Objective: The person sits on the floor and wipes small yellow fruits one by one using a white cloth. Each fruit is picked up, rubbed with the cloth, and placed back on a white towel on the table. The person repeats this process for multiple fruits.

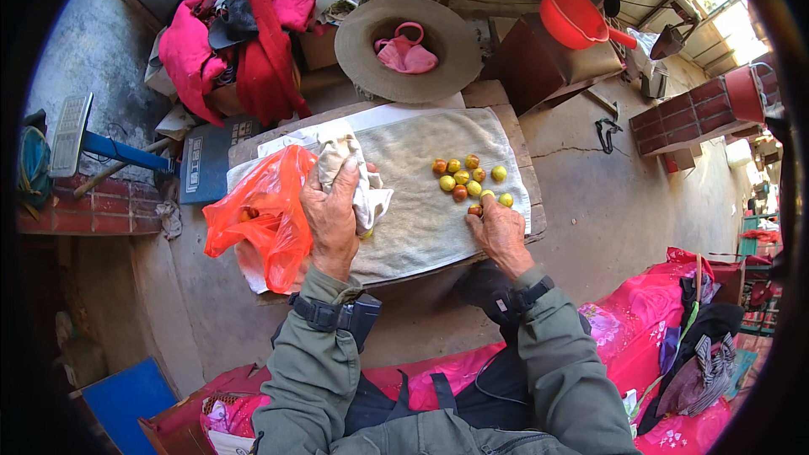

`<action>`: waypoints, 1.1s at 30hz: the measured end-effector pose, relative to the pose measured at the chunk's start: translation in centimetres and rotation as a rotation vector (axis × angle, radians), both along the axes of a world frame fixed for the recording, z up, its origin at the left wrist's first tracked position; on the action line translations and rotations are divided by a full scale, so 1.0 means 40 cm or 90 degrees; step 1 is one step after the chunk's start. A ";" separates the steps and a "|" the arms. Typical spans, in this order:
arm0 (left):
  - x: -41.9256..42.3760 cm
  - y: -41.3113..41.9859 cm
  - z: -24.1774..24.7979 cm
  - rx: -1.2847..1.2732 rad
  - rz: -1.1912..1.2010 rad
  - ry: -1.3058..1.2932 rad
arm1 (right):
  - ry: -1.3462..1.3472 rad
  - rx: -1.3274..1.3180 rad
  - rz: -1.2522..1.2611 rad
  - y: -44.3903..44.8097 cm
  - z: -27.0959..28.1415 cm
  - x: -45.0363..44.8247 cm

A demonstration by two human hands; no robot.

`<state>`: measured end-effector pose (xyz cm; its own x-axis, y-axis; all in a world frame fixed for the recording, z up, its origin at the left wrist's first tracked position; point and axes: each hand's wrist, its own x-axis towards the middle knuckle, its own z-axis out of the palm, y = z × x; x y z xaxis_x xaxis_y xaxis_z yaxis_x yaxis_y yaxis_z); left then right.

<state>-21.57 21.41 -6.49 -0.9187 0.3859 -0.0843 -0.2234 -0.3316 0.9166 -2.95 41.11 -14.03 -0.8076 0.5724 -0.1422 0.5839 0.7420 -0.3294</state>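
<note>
My left hand (334, 212) grips a crumpled white cloth (363, 199) above the left part of a beige towel (404, 145). A bit of a green fruit (366, 234) shows under the cloth's lower edge. My right hand (504, 230) is at the towel's right side, its thumb and fingertips around a reddish-brown jujube (474, 210). Just beyond it lies a loose group of several jujubes (462, 177), yellow-green to brown. Left of my left hand sits a thin red plastic bag (265, 208), with brownish fruit (248, 213) showing in it.
The towel covers a low wooden table (528, 170). Beyond it are a straw hat (354, 44) holding a pink cloth, a heap of red clothes (265, 57) and a red plastic ladle (572, 19) on a brown box (543, 63). A platform scale (212, 155) stands at left.
</note>
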 end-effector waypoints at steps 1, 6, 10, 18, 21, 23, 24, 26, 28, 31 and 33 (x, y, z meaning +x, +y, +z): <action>-0.003 -0.003 0.003 0.004 0.002 0.002 | -0.001 -0.010 -0.006 -0.001 -0.001 -0.001; -0.019 -0.028 0.018 0.012 0.015 -0.019 | -0.059 -0.074 -0.046 0.012 0.021 0.006; -0.040 -0.043 0.019 0.012 0.043 -0.002 | -0.038 -0.073 -0.049 0.032 0.047 0.002; -0.071 -0.083 0.023 0.040 0.057 0.017 | 0.112 -0.153 0.094 -0.075 0.066 -0.078; -0.072 -0.092 0.031 0.069 0.043 -0.006 | 0.098 -0.227 0.157 -0.159 0.053 -0.120; -0.075 -0.101 0.039 0.071 0.037 -0.010 | 0.091 -0.209 0.196 -0.207 0.044 -0.139; -0.074 -0.101 0.041 0.066 0.039 -0.008 | 0.090 -0.205 0.213 -0.230 0.039 -0.147; -0.073 -0.104 0.043 0.063 0.043 -0.009 | 0.169 -0.191 0.263 -0.276 0.027 -0.166; -0.072 -0.108 0.042 0.077 0.052 -0.018 | 0.222 -0.141 0.331 -0.310 0.015 -0.180; -0.075 -0.121 0.042 0.056 0.043 0.002 | 0.143 -0.101 0.372 -0.336 -0.006 -0.207; -0.079 -0.127 0.042 0.049 0.036 0.008 | 0.094 -0.067 0.383 -0.340 -0.023 -0.224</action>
